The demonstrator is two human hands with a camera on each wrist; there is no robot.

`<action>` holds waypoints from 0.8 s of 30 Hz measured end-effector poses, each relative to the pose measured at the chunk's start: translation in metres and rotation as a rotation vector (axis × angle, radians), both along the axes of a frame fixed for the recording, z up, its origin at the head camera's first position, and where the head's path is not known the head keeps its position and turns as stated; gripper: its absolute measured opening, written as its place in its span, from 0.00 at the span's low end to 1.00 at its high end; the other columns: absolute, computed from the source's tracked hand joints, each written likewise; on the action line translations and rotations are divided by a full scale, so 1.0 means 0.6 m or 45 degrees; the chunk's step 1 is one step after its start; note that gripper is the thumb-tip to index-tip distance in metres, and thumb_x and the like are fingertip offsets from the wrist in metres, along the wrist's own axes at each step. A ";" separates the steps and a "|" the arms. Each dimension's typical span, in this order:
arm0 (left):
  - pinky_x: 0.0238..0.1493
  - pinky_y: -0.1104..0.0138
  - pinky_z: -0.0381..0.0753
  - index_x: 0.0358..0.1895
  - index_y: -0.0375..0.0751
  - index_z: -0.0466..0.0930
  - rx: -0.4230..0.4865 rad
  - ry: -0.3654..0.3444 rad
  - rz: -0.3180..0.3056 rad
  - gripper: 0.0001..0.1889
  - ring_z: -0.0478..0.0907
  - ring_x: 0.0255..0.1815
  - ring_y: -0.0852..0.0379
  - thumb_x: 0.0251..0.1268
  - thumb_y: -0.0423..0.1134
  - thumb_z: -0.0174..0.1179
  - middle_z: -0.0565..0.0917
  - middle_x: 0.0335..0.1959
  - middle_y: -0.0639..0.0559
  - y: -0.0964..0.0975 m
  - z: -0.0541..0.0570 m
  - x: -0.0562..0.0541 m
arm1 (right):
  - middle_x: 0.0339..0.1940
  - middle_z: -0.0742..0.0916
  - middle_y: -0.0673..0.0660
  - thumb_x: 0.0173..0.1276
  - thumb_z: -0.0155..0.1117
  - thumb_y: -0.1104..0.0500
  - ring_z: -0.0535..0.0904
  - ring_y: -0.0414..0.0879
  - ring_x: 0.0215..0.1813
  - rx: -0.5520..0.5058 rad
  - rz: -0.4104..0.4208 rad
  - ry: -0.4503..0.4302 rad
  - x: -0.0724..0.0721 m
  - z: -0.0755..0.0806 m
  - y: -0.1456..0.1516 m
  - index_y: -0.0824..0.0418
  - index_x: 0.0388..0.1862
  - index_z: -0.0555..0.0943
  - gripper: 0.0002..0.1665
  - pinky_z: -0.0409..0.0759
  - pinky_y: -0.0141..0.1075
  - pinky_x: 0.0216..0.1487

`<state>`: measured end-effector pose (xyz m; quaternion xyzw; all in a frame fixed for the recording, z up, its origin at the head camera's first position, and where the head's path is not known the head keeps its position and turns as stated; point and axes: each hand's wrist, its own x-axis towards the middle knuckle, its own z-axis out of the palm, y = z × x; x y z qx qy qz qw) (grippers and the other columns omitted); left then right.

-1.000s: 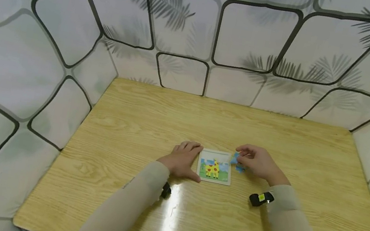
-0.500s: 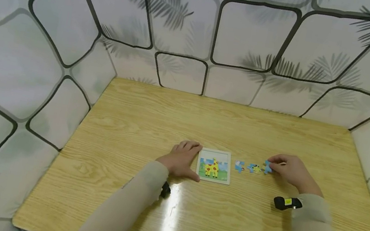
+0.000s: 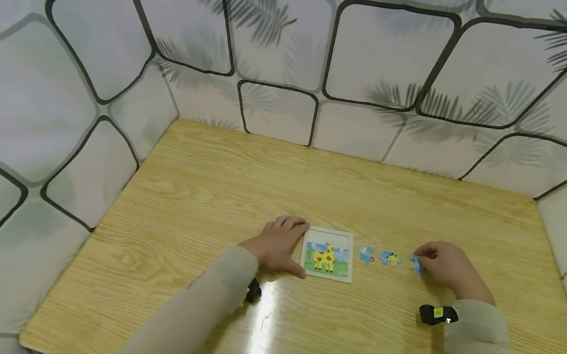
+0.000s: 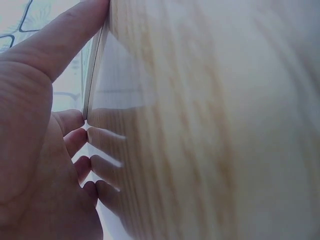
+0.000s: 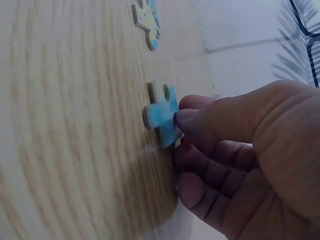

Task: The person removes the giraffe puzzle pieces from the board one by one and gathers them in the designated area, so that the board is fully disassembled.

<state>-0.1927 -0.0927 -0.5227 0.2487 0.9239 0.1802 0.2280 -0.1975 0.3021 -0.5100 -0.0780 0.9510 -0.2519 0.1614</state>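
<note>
A small puzzle tray [image 3: 350, 271] with a white frame lies mid-table, its lower part filled with a yellow giraffe picture [image 3: 324, 259] and its upper strip bare. My left hand [image 3: 280, 245] rests along the tray's left side, fingers spread, thumb at the lower left corner. To the right, my right hand [image 3: 449, 268] pinches a blue puzzle piece [image 5: 164, 117] between thumb and fingers, tilted close over the wood. Between tray and right hand lie two loose pieces: a blue one with some red [image 3: 366, 254] and a blue and yellow one [image 3: 390, 258].
The wooden table [image 3: 238, 175] reaches back to a white padded-looking wall [image 3: 360, 130] with black outlines and leaf prints. A wrist camera [image 3: 437, 315] sits under the right sleeve. Light glares on the table [image 3: 260, 331] in front of the tray.
My right hand has moved right from beside the tray, and the pieces that were bunched there now lie in a row. It has turned the piece it pinches. My left hand has stayed put.
</note>
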 end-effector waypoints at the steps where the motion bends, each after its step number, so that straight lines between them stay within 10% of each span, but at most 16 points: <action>1: 0.77 0.48 0.47 0.83 0.50 0.44 0.002 -0.002 0.001 0.60 0.41 0.82 0.46 0.54 0.70 0.68 0.47 0.83 0.52 0.000 0.000 0.000 | 0.43 0.86 0.65 0.73 0.59 0.62 0.80 0.59 0.46 0.004 0.001 0.004 0.000 -0.001 -0.001 0.69 0.48 0.84 0.13 0.78 0.55 0.47; 9: 0.78 0.49 0.47 0.83 0.50 0.44 0.007 -0.002 0.003 0.59 0.41 0.82 0.46 0.54 0.69 0.68 0.47 0.82 0.51 0.000 -0.001 0.000 | 0.42 0.85 0.62 0.75 0.58 0.59 0.80 0.58 0.46 -0.083 -0.040 0.142 0.000 -0.014 -0.053 0.68 0.48 0.83 0.14 0.77 0.54 0.45; 15: 0.78 0.50 0.47 0.83 0.48 0.46 0.015 0.003 0.014 0.60 0.43 0.81 0.45 0.53 0.69 0.69 0.49 0.82 0.50 0.003 0.004 0.000 | 0.36 0.85 0.56 0.72 0.61 0.61 0.78 0.48 0.37 -0.165 0.148 0.265 0.003 -0.017 -0.172 0.65 0.41 0.87 0.10 0.77 0.47 0.41; 24: 0.78 0.49 0.46 0.83 0.50 0.45 0.011 -0.004 0.007 0.59 0.42 0.81 0.46 0.54 0.70 0.68 0.47 0.82 0.51 0.003 0.000 -0.003 | 0.41 0.81 0.55 0.68 0.68 0.55 0.75 0.45 0.37 -0.074 0.477 0.067 -0.003 -0.008 -0.303 0.66 0.55 0.83 0.21 0.78 0.44 0.44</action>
